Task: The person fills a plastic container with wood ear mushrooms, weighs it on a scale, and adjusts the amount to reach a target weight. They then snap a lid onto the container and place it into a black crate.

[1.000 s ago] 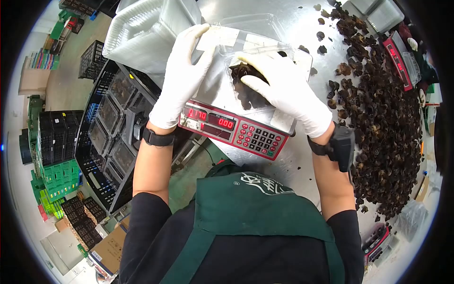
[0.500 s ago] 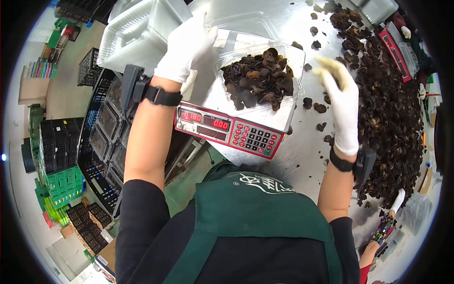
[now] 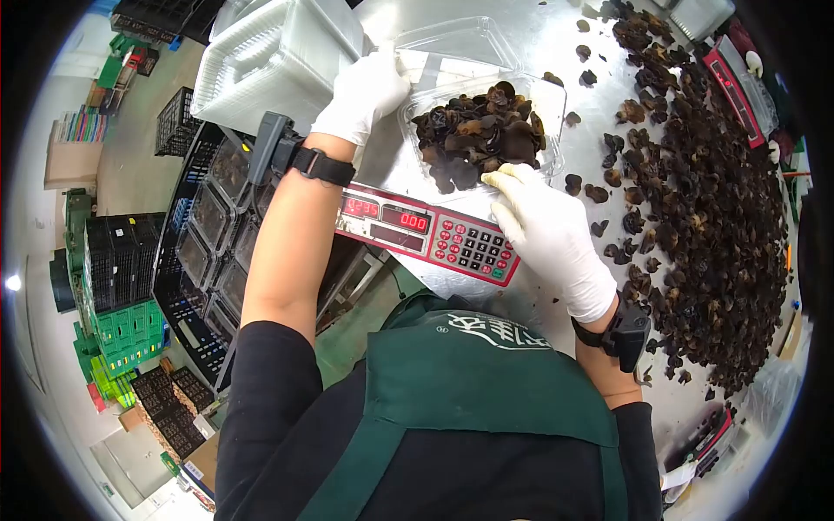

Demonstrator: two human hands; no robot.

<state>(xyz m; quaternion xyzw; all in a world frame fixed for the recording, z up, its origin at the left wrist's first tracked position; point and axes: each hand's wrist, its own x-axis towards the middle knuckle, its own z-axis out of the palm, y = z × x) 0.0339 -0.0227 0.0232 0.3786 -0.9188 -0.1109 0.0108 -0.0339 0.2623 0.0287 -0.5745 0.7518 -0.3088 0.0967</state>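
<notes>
A clear plastic tray [image 3: 422,179] heaped with dark wood ear mushrooms [image 3: 476,135] rests on the plate of a red-and-white weighing scale [image 3: 417,227]. The weight display seems to read 0.235. My left hand [image 3: 367,97], in a white glove, is close to the tray's left rim; its fingers are mostly hidden behind its back. At the tray's near right corner, my gloved right hand [image 3: 552,234] has its fingertips at the mushrooms and rim, the thumb held apart from them. Behind the tray lies another clear plastic piece [image 3: 465,43].
Stacked clear trays [image 3: 261,74] stand at the back left. A broad heap of wood ears [image 3: 717,217] covers the table's right side, with loose pieces nearer the scale. Filled trays sit in a black crate [image 3: 204,239] at left. A second scale [image 3: 734,91] is at far right.
My right hand has moved left and nearer, from beside the tray to its near right corner. My left hand has shifted slightly right and down. The weight reading rose from about 0.180.
</notes>
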